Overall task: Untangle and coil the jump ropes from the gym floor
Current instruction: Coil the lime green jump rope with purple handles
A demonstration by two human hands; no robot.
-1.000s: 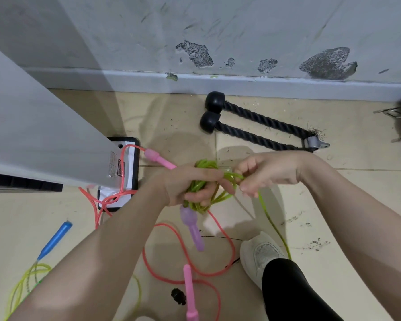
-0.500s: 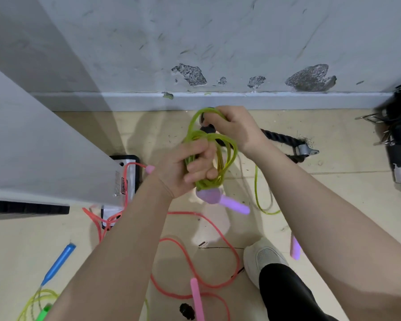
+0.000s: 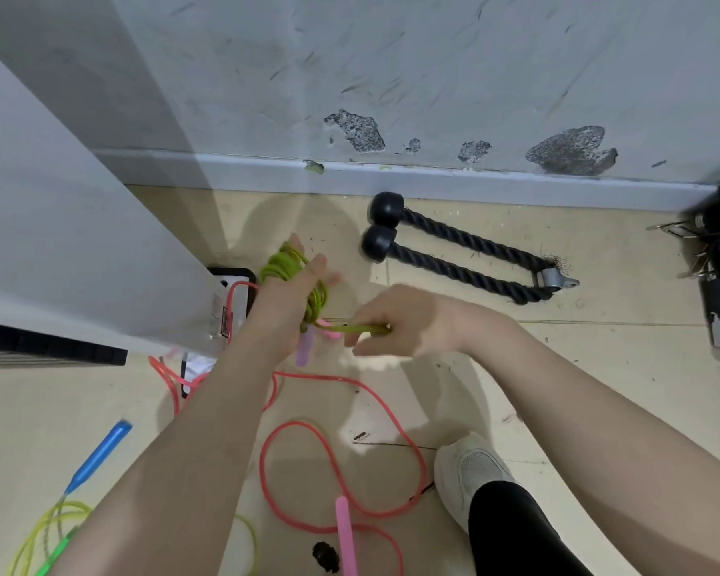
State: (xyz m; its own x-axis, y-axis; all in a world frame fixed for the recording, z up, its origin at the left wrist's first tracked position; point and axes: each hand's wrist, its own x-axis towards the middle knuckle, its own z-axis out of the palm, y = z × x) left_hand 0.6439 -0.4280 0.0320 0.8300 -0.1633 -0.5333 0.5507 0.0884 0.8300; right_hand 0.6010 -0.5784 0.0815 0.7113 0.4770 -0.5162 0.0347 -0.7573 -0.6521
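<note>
The green jump rope (image 3: pixel 294 276) is sitting in the middle of the frame as a bundle of loops wound around the left hand (image 3: pixel 287 303), with one short length running out rightward to the right hand (image 3: pixel 395 322). The left hand is being held with its fingers mostly straight and spread, blurred at the tips, so the coil is hanging around the palm rather than being squeezed. The right hand is curling its fingers round the free strand and is pulling it roughly level across the frame. The coil's long axis is running from upper left to lower right, following the left hand. A purple handle (image 3: pixel 304 353) is dangling below the left wrist, pointing downward.

The cord is looking thin, light, limp and fairly slick, so loops will probably slide off straight fingers; taking hold across the whole bundle at its waist seems the safest place.

On the floor below, a pink jump rope (image 3: pixel 333 471) is lying in loose curves, and a blue handle (image 3: pixel 100 455) with yellow cord (image 3: pixel 38 534) is lying at lower left. A black rope attachment (image 3: pixel 462 251) is resting near the wall.
</note>
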